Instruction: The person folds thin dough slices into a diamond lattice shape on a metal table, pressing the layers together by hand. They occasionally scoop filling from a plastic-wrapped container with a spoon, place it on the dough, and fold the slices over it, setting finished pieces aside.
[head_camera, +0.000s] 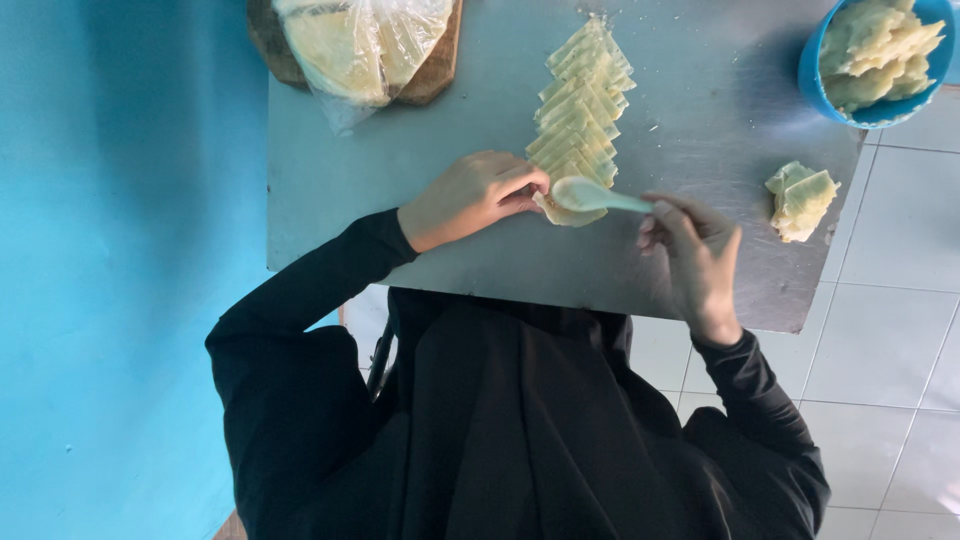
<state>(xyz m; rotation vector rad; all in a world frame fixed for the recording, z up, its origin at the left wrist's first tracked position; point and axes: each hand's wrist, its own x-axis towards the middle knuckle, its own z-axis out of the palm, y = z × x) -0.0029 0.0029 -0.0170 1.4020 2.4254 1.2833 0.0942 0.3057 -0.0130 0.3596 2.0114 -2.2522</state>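
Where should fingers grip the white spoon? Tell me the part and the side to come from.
Grip the white spoon by its thin handle, coming from the right. Its bowl lies over the nearest wrapper, held by the left hand, with the row of wrappers just behind, so that end is crowded. The handle points right over the metal table, where the right hand already pinches it.

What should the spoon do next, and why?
Probably tip its load onto the wrapper. The right hand holds the spoon with its bowl right over that wrapper, and the left hand pins the wrapper's edge at the near end of the row.
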